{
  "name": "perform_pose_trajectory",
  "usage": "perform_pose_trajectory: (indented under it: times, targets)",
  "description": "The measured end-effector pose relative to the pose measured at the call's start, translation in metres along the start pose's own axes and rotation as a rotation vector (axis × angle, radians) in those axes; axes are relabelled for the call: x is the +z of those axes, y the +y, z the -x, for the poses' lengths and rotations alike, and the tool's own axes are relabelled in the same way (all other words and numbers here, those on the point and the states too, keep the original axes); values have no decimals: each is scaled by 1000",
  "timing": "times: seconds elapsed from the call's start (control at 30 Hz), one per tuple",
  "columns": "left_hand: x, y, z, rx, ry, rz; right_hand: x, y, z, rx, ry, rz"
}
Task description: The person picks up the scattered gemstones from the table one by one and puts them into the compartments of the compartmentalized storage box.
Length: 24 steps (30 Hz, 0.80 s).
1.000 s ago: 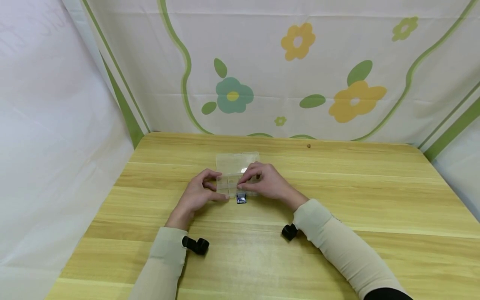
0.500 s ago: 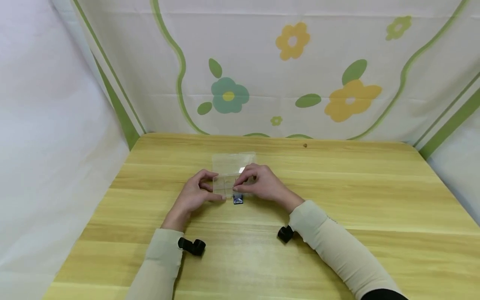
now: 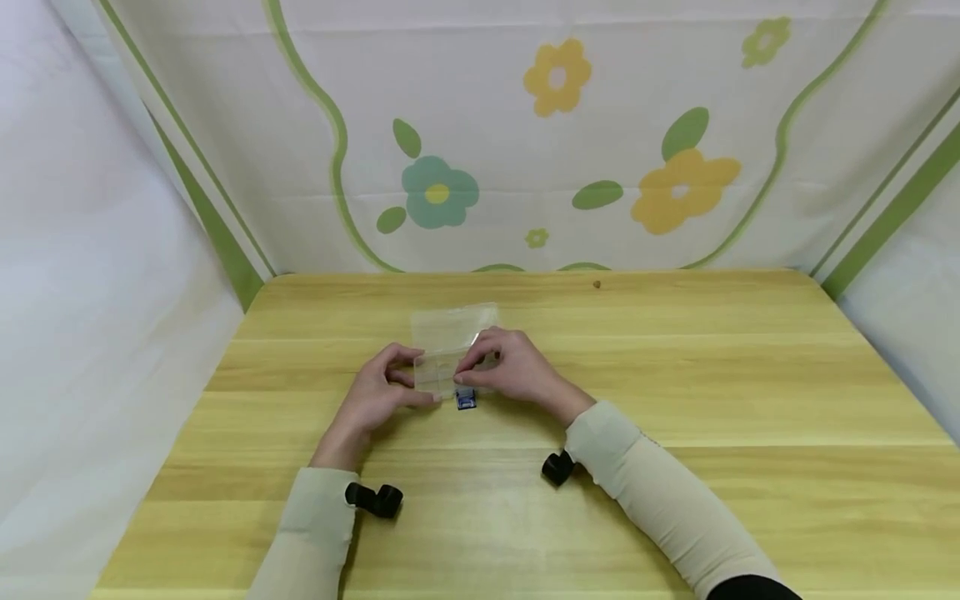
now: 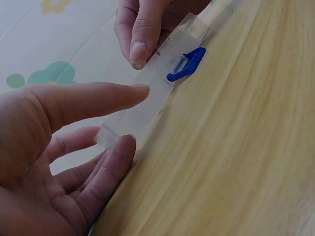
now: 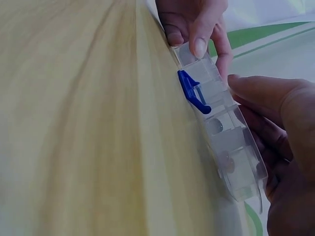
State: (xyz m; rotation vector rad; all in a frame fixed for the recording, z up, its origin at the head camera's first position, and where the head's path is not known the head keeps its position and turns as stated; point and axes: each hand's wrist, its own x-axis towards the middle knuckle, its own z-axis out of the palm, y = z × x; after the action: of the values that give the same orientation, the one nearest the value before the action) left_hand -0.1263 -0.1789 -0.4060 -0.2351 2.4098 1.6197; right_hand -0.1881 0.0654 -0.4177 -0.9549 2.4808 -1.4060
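A clear plastic compartment box (image 3: pixel 427 377) lies on the wooden table, its transparent lid (image 3: pixel 450 327) folded back away from me. My left hand (image 3: pixel 375 393) grips the box's left end, thumb at the front corner and fingers at the back. Above the compartments, the thumb and index finger of my right hand (image 3: pixel 513 365) come together in a pinch; whether something small is between them is hidden. A blue clip-like piece (image 4: pixel 189 66) sits against the front of the box. In the right wrist view, round shapes show through the walls of some compartments (image 5: pixel 234 160).
A tiny brown speck (image 3: pixel 597 284) lies near the table's back edge. Behind the table (image 3: pixel 675 383) hangs a white cloth (image 3: pixel 495 108) printed with flowers. Black wrist cameras (image 3: pixel 386 501) are strapped to both sleeves.
The head view has shifted, so the box and hands appear farther left. Relative to the box, both hands have hardly moved.
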Motion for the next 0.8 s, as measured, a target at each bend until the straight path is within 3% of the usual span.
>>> perform_pose_trajectory:
  times: [0.53,0.8]
  targets:
    - [0,1,1,13,0,0,-3,-2,0,34,-12,-2]
    - [0,0,0,12,5,-8,-11,2,5,63,64,-193]
